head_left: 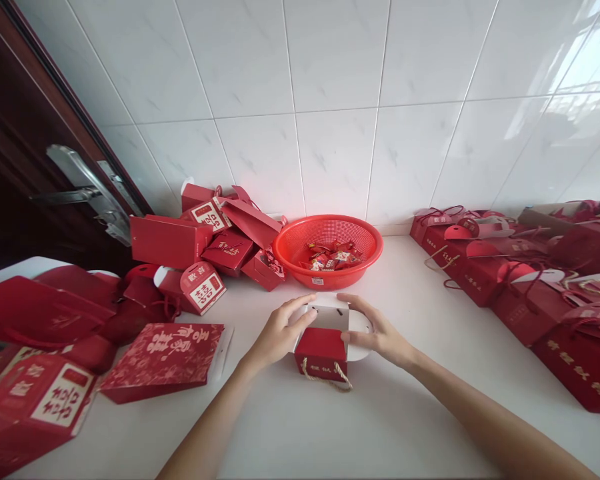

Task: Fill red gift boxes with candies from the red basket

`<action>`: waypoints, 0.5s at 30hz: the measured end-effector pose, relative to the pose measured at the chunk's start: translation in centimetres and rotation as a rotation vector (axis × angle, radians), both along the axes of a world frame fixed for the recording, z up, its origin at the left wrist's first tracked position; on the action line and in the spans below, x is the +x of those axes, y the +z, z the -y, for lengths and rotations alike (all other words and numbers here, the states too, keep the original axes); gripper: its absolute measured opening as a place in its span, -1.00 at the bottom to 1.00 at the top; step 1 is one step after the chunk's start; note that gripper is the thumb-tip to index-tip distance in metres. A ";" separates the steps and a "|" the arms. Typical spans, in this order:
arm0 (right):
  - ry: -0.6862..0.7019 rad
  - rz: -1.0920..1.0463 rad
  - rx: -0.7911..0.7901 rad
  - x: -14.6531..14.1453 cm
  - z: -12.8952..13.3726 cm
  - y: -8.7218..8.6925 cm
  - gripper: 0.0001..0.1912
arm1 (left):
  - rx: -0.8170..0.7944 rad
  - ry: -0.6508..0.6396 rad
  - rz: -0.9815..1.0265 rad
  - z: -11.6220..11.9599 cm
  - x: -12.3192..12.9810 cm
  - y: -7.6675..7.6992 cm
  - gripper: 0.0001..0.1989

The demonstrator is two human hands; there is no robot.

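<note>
A small red gift box with gold lettering and a twisted rope handle stands on the white table before me. Its top is partly unfolded, showing white inner faces and a rounded white side flap. My left hand grips the box's left side, thumb over the upper edge. On the right, my right hand holds the box between thumb and fingers, the thumb by the red top panel. Just behind the box sits a red plastic basket holding several wrapped candies.
Assorted red gift boxes are heaped at the left, with a flat patterned red box nearer me. Rows of red handled boxes line the right. A tiled wall closes the back; a dark door stands at left.
</note>
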State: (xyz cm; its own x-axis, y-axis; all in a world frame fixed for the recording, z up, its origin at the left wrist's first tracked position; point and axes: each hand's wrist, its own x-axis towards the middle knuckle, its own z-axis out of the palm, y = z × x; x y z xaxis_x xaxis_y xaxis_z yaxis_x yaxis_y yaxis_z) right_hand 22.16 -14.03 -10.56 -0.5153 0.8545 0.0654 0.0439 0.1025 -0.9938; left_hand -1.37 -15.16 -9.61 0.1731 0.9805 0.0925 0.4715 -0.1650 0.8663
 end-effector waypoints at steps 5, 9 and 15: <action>0.007 -0.005 0.022 -0.3 0.2 -0.2 -0.23 | -0.074 0.057 0.079 -0.2 0.3 0.2 -0.55; -0.045 0.014 0.096 -0.7 0.5 -0.6 -0.34 | -0.104 0.047 0.101 -0.1 0.2 0.7 -0.48; -0.126 0.060 0.107 -0.9 0.5 -0.7 -0.42 | -0.283 -0.278 0.167 0.0 -2.3 1.7 -0.21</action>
State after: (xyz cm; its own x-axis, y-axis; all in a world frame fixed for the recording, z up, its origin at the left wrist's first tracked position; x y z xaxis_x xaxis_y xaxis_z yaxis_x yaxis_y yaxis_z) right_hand 21.23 -14.48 -11.24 -0.4100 0.9025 0.1321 0.1219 0.1978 -0.9726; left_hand -3.68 -15.16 -7.89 0.4402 0.8893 -0.1242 0.2921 -0.0110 0.9563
